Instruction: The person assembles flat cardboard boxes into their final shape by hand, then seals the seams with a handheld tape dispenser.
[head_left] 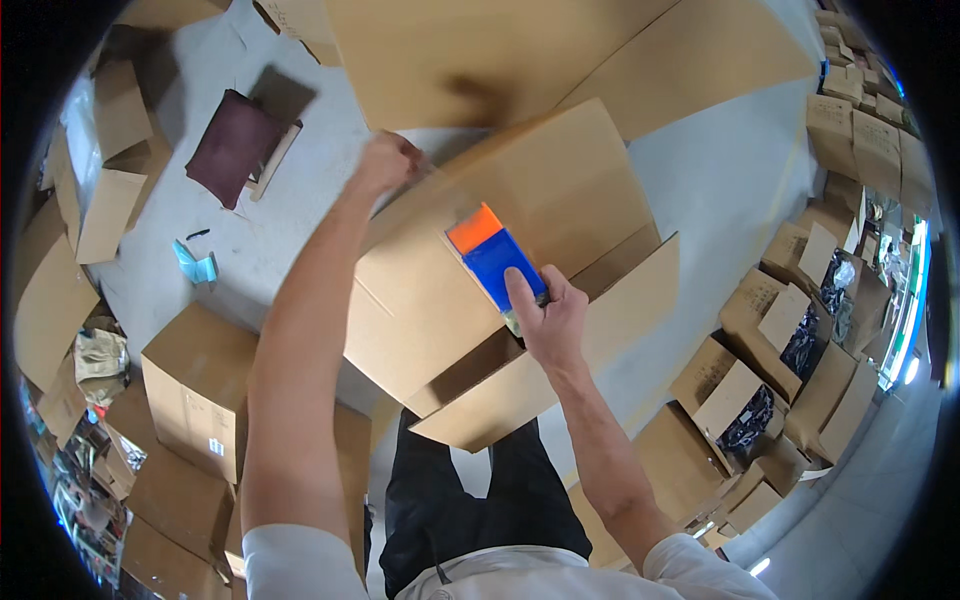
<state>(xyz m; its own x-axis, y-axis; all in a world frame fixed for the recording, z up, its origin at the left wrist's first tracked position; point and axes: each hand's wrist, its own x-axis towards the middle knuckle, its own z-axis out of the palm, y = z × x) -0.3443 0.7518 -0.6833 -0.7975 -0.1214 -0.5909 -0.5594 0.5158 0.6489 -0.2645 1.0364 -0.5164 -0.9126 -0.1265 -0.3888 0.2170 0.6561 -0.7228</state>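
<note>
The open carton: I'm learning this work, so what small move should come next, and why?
Probably use the left hand to ease the nearest flap of the carton inward: that flap stands ajar, and the right hand is occupied holding the blue-and-orange tool. The left hand is blurred, so I cannot tell whether it holds anything.
</note>
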